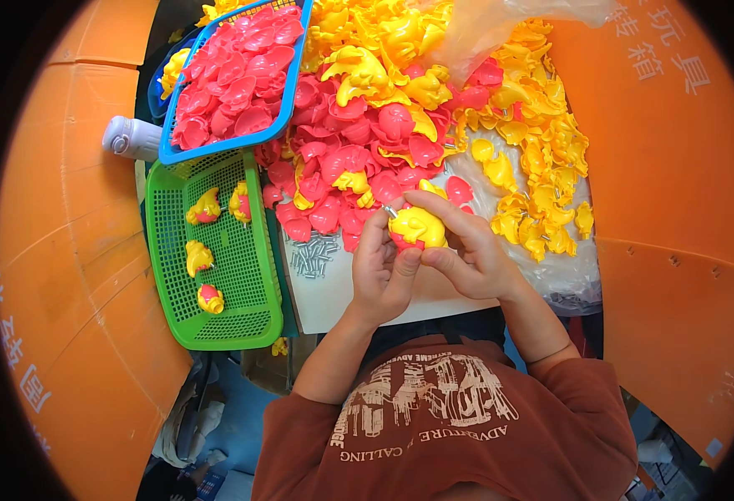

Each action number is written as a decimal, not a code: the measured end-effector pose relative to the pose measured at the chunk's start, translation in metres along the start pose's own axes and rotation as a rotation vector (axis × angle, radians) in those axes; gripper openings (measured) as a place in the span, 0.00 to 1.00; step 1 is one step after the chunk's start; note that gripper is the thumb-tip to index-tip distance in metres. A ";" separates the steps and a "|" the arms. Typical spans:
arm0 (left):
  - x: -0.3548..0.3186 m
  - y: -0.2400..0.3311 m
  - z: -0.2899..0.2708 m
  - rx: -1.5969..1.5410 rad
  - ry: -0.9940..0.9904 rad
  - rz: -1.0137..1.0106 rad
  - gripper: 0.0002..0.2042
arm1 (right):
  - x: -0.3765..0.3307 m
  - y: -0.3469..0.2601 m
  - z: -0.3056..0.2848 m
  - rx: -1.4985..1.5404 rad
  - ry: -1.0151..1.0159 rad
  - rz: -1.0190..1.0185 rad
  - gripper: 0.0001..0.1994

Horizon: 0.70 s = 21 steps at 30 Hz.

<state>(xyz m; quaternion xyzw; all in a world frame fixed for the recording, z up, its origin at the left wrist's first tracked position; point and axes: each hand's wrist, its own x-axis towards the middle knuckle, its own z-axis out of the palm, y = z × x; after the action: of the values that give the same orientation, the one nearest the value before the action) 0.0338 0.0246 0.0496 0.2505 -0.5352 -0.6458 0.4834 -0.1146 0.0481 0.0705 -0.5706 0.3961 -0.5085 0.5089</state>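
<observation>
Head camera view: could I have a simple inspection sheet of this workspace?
Surface: white worktop, partly covered by heaped parts.
Job's things: yellow-and-red piece in hand; silver pins, red shells and yellow parts in piles; four finished-looking pieces in green basket.
Clutter: pale bottle beside blue basket; clear plastic under some yellow parts.
Hands: left hand and right hand both hold the yellow-and-red piece.
Cables: nothing seen on the worktop.
Surroundings: orange panels at both sides.

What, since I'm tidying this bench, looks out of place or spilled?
A small yellow piece shows below the edge of the white tabletop, beside the green basket, apart from the yellow heap; I can't tell whether it was dropped. Metal pins also lie loose without a container, though perhaps deliberately.
</observation>
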 end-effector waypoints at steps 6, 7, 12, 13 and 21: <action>-0.009 0.007 0.015 0.013 0.172 -0.013 0.24 | 0.003 0.004 0.008 0.033 0.049 -0.081 0.25; -0.009 0.007 0.015 0.012 0.172 -0.013 0.24 | 0.002 0.005 0.009 0.033 0.049 -0.081 0.25; 0.006 0.014 0.015 -0.196 0.303 -0.224 0.18 | 0.002 0.003 0.014 -0.031 0.105 -0.067 0.25; 0.005 0.013 0.013 -0.193 0.307 -0.222 0.18 | 0.003 0.003 0.015 -0.028 0.101 -0.068 0.25; 0.009 0.009 0.008 -0.279 0.284 -0.155 0.17 | -0.006 -0.002 0.011 0.462 0.181 0.239 0.30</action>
<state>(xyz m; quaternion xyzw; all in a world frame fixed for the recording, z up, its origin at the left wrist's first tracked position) 0.0268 0.0200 0.0625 0.3100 -0.3462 -0.7072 0.5328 -0.1046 0.0559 0.0717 -0.3406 0.3780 -0.5707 0.6445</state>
